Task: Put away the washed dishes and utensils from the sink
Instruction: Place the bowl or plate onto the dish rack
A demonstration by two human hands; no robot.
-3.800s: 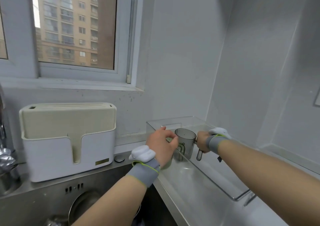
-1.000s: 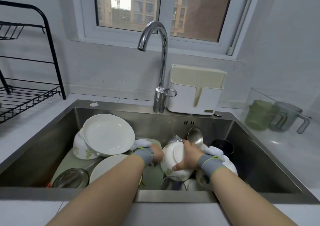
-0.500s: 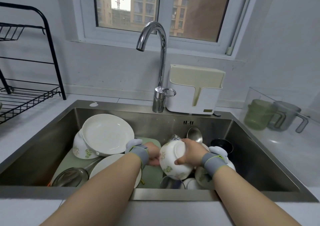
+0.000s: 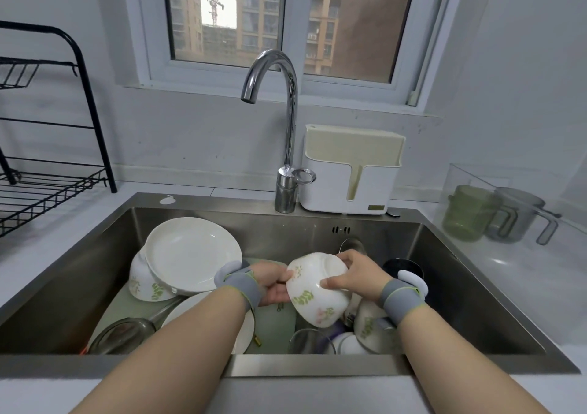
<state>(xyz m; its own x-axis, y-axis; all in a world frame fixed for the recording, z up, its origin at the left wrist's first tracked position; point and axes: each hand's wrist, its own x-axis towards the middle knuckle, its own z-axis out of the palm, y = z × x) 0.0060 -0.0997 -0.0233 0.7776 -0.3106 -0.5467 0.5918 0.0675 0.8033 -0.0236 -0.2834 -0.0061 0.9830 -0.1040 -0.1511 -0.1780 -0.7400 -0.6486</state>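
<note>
Both hands hold a white bowl with a green leaf pattern (image 4: 314, 293), tipped bottom-up above the steel sink (image 4: 451, 286). My right hand (image 4: 355, 273) grips its base and upper side. My left hand (image 4: 273, 285) holds its left rim, fingers partly hidden behind it. Below lie a white plate (image 4: 190, 254) leaning on another patterned bowl (image 4: 143, 283), a second plate (image 4: 244, 327), a glass lid (image 4: 124, 334), a clear glass (image 4: 311, 342), more bowls (image 4: 368, 327) and a dark cup (image 4: 403, 267).
A chrome faucet (image 4: 287, 127) rises behind the sink, next to a white cutting-board holder (image 4: 349, 172). A black wire rack (image 4: 41, 184) stands on the left counter. On the right, a clear tray (image 4: 460, 175) holds a green mug (image 4: 467, 213) and a grey mug (image 4: 517, 216).
I turned from the mugs on the right counter to the sink. Both hands took the patterned bowl from the pile and raised it, tipping it more upside down.
</note>
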